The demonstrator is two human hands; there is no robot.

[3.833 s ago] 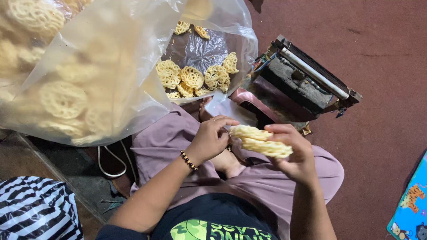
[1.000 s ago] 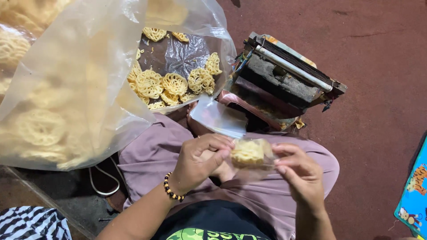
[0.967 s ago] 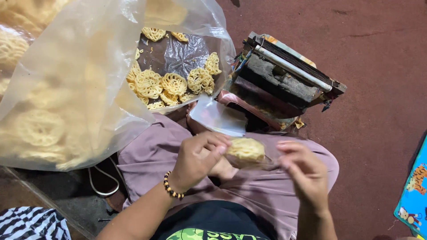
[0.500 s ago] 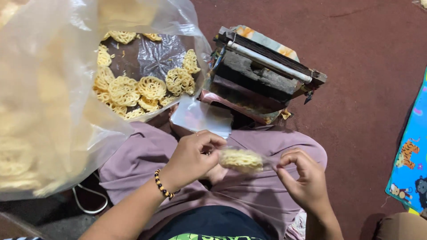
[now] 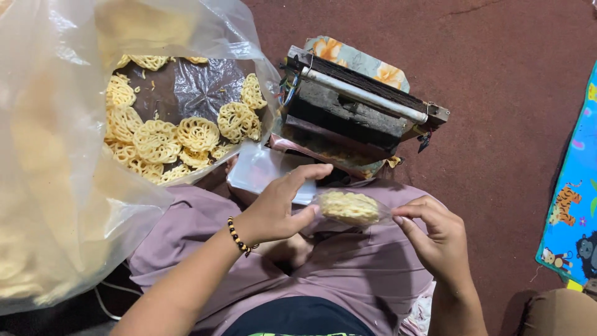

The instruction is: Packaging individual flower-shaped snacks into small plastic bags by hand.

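Together, left hand point(image 5: 277, 211) and right hand point(image 5: 438, 239) pinch small cracker packet point(image 5: 350, 207).

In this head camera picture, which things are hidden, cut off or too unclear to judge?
- Small clear plastic packet of yellow crackers, head view: glare hides how many pieces it holds, and whether its end is closed.
- Large clear plastic bag of round yellow lattice crackers: cut by left and top edges; cloudy film blurs the contents.
- Dark metal bar machine: underside hidden; its use is unclear.
- Left hand and right hand cover the packet's ends.
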